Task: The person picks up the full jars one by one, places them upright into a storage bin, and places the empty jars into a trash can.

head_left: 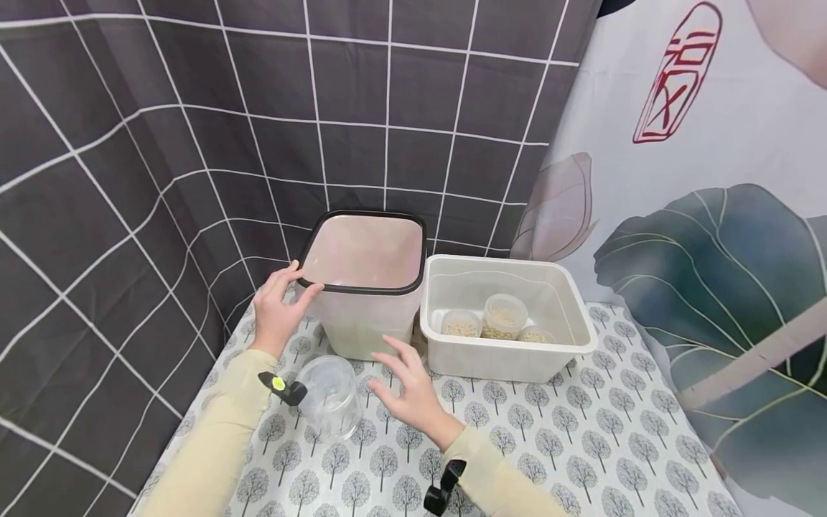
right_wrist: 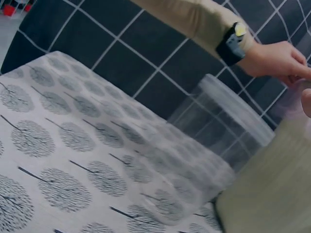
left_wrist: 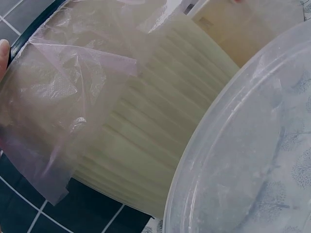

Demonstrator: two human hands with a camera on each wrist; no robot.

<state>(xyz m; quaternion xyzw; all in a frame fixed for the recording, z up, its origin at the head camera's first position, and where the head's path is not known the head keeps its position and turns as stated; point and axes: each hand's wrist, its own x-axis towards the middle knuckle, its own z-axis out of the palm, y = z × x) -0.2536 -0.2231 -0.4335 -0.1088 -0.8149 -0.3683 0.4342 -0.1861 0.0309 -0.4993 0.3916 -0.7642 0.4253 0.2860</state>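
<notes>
A pale, ribbed trash bin (head_left: 368, 334) with a black rim stands at the back. A thin pink plastic bag (left_wrist: 73, 92) lines it and hangs over its outside in the left wrist view. My left hand (head_left: 279, 309) is at the rim's left front corner, its thumb and fingers apart; whether it pinches the bag is unclear. Fingers spread, my right hand (head_left: 410, 388) hovers in front of the bin, holding nothing. Below and between the hands is a clear plastic jar (head_left: 329, 398), also seen in the right wrist view (right_wrist: 218, 121).
Right beside the bin stands a white rectangular tub (head_left: 497, 362). It contains several small clear containers, among them a jar (head_left: 505, 316) of pale beans or grains. A tree-print cloth (head_left: 549, 445) covers the table. Dark gridded curtains (head_left: 362, 93) hang behind and to the left.
</notes>
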